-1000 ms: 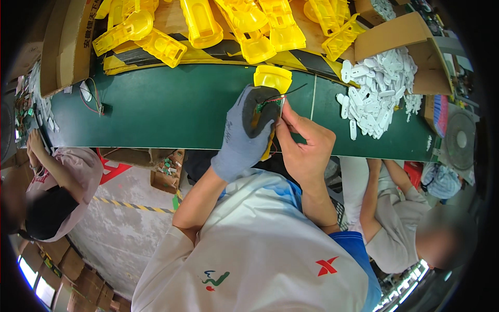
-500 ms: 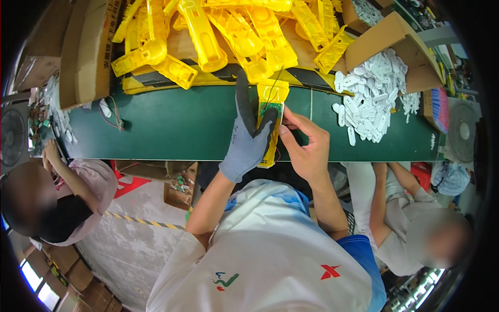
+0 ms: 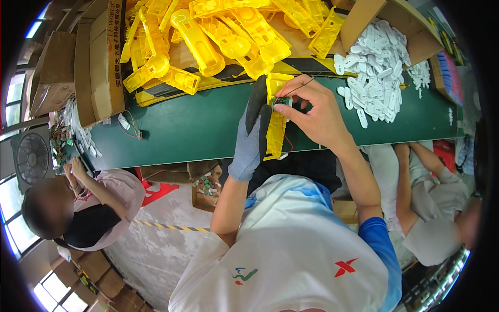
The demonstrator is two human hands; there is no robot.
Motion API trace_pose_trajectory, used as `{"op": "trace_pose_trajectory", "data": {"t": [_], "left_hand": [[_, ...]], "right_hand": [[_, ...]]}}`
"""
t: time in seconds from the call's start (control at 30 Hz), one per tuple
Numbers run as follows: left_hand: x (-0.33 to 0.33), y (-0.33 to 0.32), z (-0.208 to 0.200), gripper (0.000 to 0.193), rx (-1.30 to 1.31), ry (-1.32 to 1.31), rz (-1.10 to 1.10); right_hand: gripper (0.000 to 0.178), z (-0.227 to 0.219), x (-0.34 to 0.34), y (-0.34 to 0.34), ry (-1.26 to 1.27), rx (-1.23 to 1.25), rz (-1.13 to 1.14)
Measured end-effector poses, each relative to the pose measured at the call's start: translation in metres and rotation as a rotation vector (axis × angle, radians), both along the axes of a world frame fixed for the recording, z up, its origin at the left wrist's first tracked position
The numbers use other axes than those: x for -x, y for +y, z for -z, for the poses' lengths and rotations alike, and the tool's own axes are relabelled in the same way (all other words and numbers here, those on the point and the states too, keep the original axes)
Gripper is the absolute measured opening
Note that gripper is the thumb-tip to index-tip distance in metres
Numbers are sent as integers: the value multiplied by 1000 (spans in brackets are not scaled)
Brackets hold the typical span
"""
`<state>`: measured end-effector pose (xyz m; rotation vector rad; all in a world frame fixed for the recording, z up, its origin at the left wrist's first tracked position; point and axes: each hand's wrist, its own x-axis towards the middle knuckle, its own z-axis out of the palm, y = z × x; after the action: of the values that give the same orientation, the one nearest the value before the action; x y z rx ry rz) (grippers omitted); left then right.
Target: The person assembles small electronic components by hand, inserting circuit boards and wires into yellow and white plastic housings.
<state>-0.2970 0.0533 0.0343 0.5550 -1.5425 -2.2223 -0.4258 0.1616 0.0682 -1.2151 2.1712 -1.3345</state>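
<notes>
The yellow plastic housing (image 3: 274,139) is held over the near edge of the green table (image 3: 197,134), long side running near to far. The gloved left hand (image 3: 250,132) bears on its left side, fingers extended toward the far end and thumb against the housing; the grip is narrow around the housing, though the contact behind it is hidden. This hold appears chosen to steady the part while leaving its right side accessible.

The bare right hand (image 3: 323,117) comes in from the right. Its thumb and forefinger are drawn close together on a small green circuit board (image 3: 282,101) at the far part of the housing; whether the board is seated cannot be told. A fingertip pinch seems suited to so small a part. A black wire (image 3: 302,87) projects toward the far right and a red wire (image 3: 287,139) hangs along the housing's right side, both apparently clear of the grip.

More yellow housings (image 3: 200,44) are heaped at the far side, and white plastic pieces (image 3: 377,78) lie far right beside an open cardboard box (image 3: 418,31); both piles seem placed for easy reach.
</notes>
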Motion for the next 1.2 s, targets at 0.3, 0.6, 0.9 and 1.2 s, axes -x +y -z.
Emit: {"op": "trace_pose_trajectory", "data": {"t": [0.3, 0.6, 0.9, 1.2], "left_hand": [[-6, 5, 6, 39, -7, -107, 25], [-5, 14, 21, 33, 528, -203, -117], [-2, 18, 21, 35, 486, -180, -135], [8, 18, 19, 30, 39, -147, -80]], "right_hand": [[20, 17, 8, -2, -265, 77, 16], [19, 31, 13, 2, -202, 146, 18], [20, 36, 11, 5, -102, 174, 72], [21, 26, -24, 20, -102, 413, 247]]}}
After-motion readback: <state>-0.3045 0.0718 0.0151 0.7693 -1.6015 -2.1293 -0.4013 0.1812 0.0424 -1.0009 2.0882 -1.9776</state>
